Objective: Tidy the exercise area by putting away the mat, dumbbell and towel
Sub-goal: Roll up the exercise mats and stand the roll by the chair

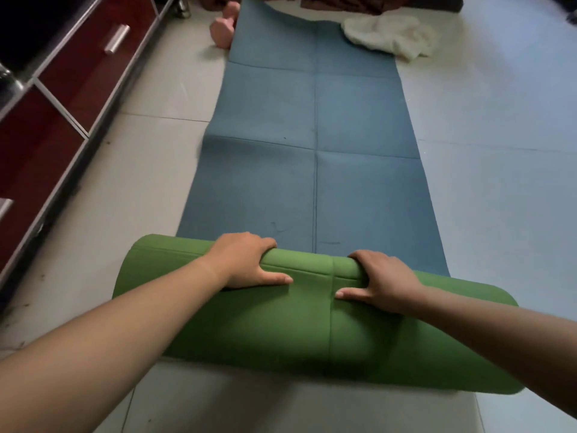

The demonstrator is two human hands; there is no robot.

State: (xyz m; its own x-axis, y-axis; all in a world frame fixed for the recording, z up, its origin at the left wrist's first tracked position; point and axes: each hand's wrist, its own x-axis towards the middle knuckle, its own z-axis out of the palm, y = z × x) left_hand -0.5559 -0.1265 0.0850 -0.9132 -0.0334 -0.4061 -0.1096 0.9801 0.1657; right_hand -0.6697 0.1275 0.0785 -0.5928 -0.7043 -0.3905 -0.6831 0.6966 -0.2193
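A mat [312,135] lies lengthwise on the floor, blue on top and green underneath. Its near end is rolled into a thick green roll [281,332]. My left hand [246,260] and my right hand [381,281] both press on top of the roll, fingers curled over its far edge, thumbs pointing toward each other. A pink dumbbell [223,28] lies on the floor at the mat's far left edge. A crumpled white towel [390,34] rests at the far right corner, partly on the mat.
A dark red cabinet [62,98] with metal handles and a silver frame runs along the left. Pale floor tiles [499,151] lie on both sides of the mat. Dark furniture stands beyond the mat's far end.
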